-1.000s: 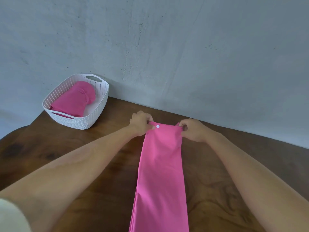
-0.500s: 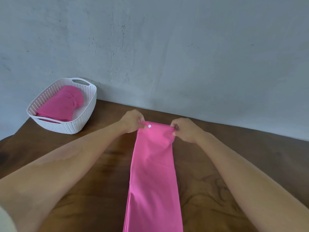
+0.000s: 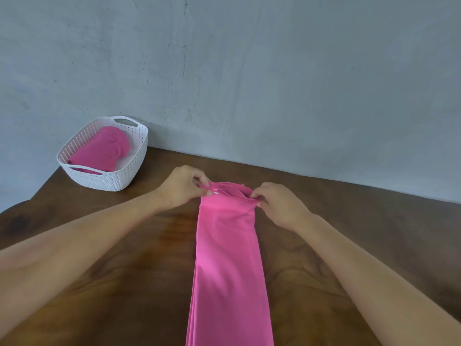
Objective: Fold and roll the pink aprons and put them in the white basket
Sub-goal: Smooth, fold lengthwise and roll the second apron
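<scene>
Both hands pinch the far end of the pink apron (image 3: 228,258): my left hand (image 3: 180,187) grips its left corner beside a small white snap (image 3: 215,193), my right hand (image 3: 277,203) grips the right corner. That end is lifted and curling back toward me over the strip. From between the hands the apron, folded into a long narrow strip, runs toward me flat on the wooden surface (image 3: 99,283) and out of view below. White basket (image 3: 117,179) sits far left by the wall, well apart from the hands, with another pink apron (image 3: 102,152) inside.
</scene>
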### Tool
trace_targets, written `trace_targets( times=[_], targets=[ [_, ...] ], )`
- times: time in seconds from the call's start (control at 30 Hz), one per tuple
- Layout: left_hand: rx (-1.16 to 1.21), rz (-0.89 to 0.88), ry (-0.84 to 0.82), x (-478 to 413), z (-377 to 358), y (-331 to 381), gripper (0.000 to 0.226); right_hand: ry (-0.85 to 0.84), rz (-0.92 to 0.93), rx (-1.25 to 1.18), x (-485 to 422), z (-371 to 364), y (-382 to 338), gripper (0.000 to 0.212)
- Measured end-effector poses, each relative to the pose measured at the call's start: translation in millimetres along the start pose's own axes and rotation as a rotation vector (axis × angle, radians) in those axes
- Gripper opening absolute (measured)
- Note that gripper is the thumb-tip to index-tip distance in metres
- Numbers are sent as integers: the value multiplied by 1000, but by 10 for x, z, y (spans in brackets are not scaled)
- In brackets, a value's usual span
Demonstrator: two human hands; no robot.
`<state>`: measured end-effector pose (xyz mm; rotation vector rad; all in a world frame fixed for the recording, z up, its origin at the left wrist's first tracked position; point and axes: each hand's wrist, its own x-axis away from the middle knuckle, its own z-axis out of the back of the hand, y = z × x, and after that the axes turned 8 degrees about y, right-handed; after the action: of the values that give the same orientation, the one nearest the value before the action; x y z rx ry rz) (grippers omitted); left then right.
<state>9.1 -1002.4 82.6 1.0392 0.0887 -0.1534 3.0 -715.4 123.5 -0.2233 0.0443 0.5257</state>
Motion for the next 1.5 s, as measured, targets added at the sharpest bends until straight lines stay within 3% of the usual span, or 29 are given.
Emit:
trace_targets(
  times=[0.53, 0.97, 1.23, 1.5],
  targets=[
    [-234, -369, -42, 984, -187, -141, 16, 263, -11, 45, 1057, -624, -330, 17],
    [-234, -156, -42, 1865, -551, -6, 24, 350, -59, -12, 1920, -1025, -498, 18],
    [-206, -32, -4, 2741, -922, 378, 20, 395, -80, -85, 2935, -1044, -624, 22],
    [-289, -108, 46, 3608, -1320, 744, 29, 377, -50, -118, 3872, -952, -706, 22]
  ],
)
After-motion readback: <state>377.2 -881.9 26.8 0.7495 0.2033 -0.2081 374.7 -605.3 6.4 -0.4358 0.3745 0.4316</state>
